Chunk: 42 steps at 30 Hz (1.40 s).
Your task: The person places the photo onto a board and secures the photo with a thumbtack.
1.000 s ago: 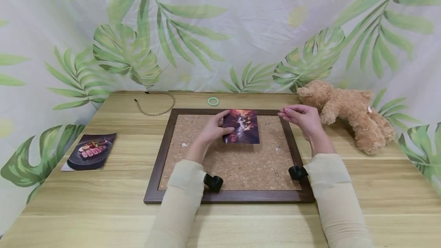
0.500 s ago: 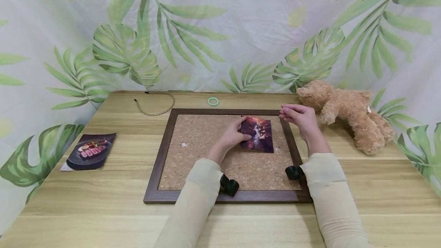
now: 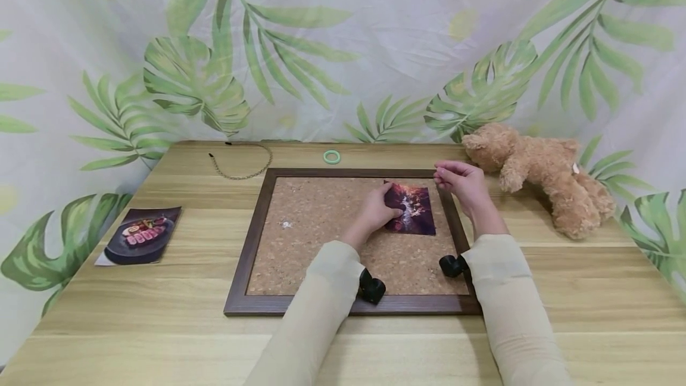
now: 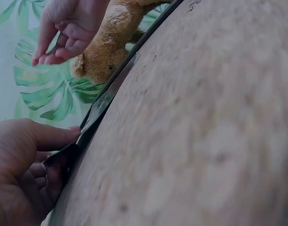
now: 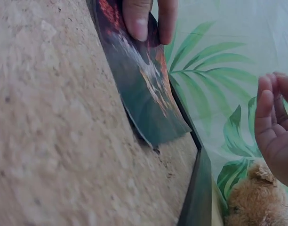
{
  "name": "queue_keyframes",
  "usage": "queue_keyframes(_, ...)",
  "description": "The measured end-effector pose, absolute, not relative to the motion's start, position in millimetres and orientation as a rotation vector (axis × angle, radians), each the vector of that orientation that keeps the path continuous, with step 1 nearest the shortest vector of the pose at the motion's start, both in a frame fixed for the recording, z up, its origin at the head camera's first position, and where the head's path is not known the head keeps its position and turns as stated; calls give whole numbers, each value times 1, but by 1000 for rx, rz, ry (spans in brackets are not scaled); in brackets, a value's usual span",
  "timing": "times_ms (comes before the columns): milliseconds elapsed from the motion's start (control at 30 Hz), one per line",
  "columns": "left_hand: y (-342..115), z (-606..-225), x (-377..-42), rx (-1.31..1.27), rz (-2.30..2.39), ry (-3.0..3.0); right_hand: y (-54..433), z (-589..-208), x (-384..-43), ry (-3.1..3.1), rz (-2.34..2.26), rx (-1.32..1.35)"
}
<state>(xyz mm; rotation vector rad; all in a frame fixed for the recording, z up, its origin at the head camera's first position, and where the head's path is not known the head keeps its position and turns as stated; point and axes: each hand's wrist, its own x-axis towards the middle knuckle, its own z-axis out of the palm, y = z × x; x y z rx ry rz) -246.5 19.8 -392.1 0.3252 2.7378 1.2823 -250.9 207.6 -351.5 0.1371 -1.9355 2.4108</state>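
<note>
My left hand [image 3: 377, 207] pinches the left edge of a small dark photo print [image 3: 415, 212] with fiery orange and white streaks. The thumb lies on its printed face. In the head view the print overlaps the upper right part of a cork board [image 3: 332, 255] with a dark brown frame. Seen from the right wrist, the print curves and its lower corner is close over the cork. My right hand [image 3: 462, 182] hovers by the frame's top right corner, thumb and fingertips drawn together; I cannot tell whether something tiny is between them.
A brown teddy bear [image 3: 541, 174] lies to the right of the board. On the left is a stack of prints, a food photo [image 3: 143, 234] on top. Behind the board are a green ring [image 3: 331, 157] and a thin chain [image 3: 243, 177]. A leaf-patterned cloth [image 3: 300, 34] hangs behind the table.
My left hand has carried the print right and slightly down, from the board's upper middle to its upper right. The right hand has shifted only slightly, to the left.
</note>
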Motion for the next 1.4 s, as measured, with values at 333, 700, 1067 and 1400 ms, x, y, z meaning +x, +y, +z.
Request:
queue_keyframes(333, 25, -391, -247, 282, 1081, 2822, 201, -352, -257, -2026, 2399, 37)
queue_keyframes(700, 27, -397, -254, 327, 937, 2864, 182, -383, -265, -2366, 2195, -20)
queue_keyframes(1067, 27, -389, -246, 318, 841, 2900, 183, -395, -267, -2408, 2069, -60)
queue_keyframes(1400, 21, -381, -242, 333, 584, 2913, 182, -397, -267, -2562, 1854, -54)
